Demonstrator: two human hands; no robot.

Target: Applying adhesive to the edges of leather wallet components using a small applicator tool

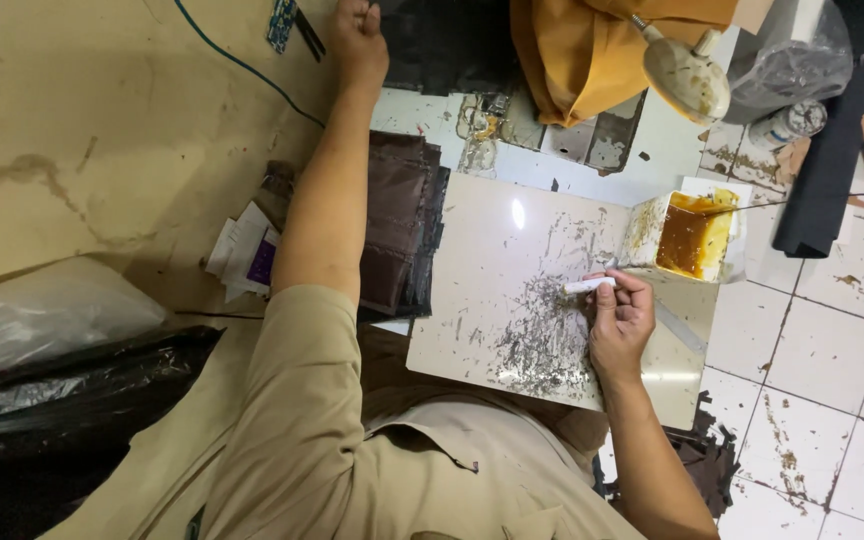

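Note:
My right hand is closed on a small white stick-like tool over a pale square board smeared with grey marks. Just right of that hand stands an open white tub of amber glue. My left hand reaches far up and touches the edge of a black sheet at the top; whether it grips the sheet is not clear. A stack of dark brown material pieces lies beside my left forearm.
An orange cloth and a dirty lamp head sit at the top. Black and clear plastic bags lie at the left. A blue cable crosses the tan surface. Stained white floor tiles spread to the right, with dark scraps.

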